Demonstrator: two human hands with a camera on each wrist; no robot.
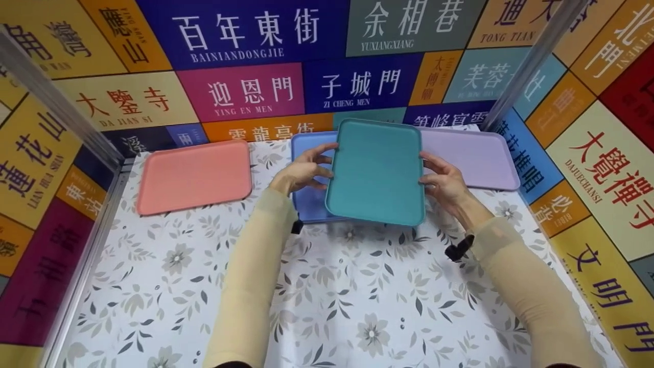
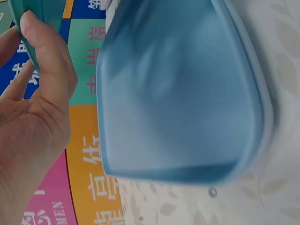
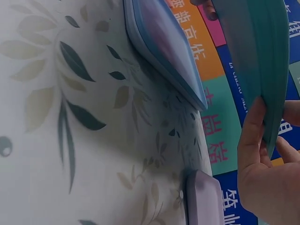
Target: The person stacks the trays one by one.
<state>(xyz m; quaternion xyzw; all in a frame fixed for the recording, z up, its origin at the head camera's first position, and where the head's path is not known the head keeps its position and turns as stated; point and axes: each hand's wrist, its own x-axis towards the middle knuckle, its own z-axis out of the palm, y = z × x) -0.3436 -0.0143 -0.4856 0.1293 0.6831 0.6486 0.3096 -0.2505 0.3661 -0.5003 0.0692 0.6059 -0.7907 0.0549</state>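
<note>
Both hands hold a teal tray (image 1: 375, 174) up over the table, one at each long side. My left hand (image 1: 304, 171) pinches its left edge between thumb and fingers, as the left wrist view also shows. On the opposite edge my right hand (image 1: 445, 180) grips the rim, fingers on one face and thumb on the other in the right wrist view. Below it lies a blue tray (image 1: 309, 202), partly hidden by the teal one in the head view. The left wrist view shows the blue tray (image 2: 183, 112) with its raised rim, to the right of the hand.
A pink tray (image 1: 196, 176) lies at the back left, and a lilac tray (image 1: 472, 156) at the back right beside the blue one. Panels with printed place names (image 1: 242, 92) enclose the flower-patterned tabletop (image 1: 317, 286) at the back and sides.
</note>
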